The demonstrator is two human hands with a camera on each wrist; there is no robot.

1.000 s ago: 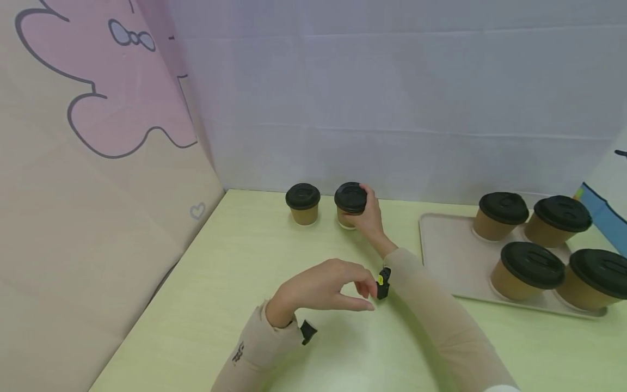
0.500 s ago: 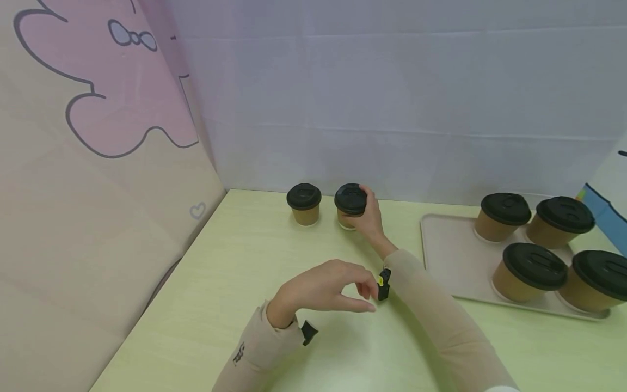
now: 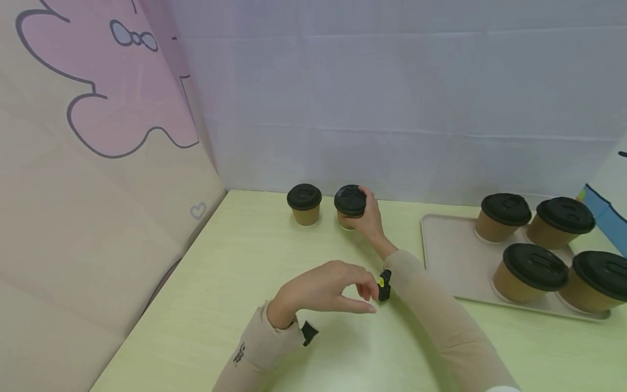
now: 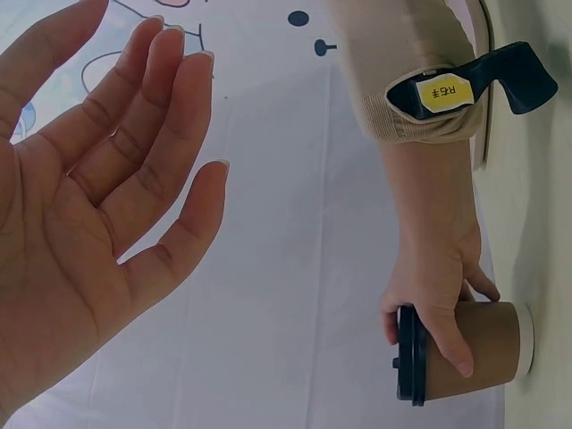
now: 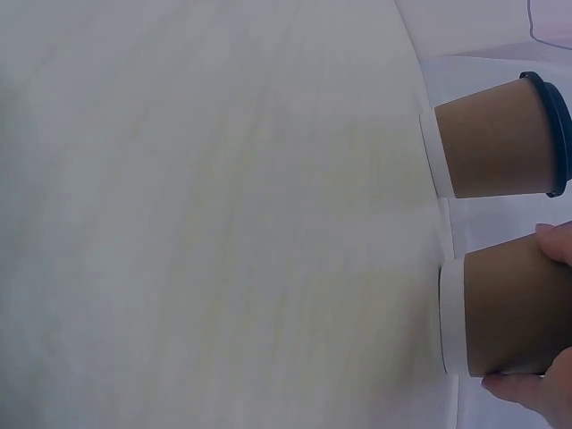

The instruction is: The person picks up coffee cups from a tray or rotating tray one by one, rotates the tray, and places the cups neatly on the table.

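My right hand [image 3: 369,222] grips a brown paper coffee cup [image 5: 514,308] with a black lid [image 3: 349,200], thumb on one side and fingers round the other. The cup stands upright at the back of the table, its white base at the tabletop. A matching lidded cup [image 3: 306,207] stands just left of it, with a gap between them. Nearer the front, my left hand [image 3: 325,286] hovers over the table, holding nothing. Its fingers are relaxed and slightly bent, palm facing the camera in the left wrist view [image 4: 98,206].
To the right lies a beige tray [image 3: 453,261] bearing several more lidded cups, among them a front cup [image 3: 524,280] close to the tray's edge. A pale fabric wall [image 3: 392,109] rises behind the table, and a printed one [image 3: 122,218] borders the left side.
The gripped cup has shifted very slightly toward me, with my right hand still round it. My left hand keeps its pose.
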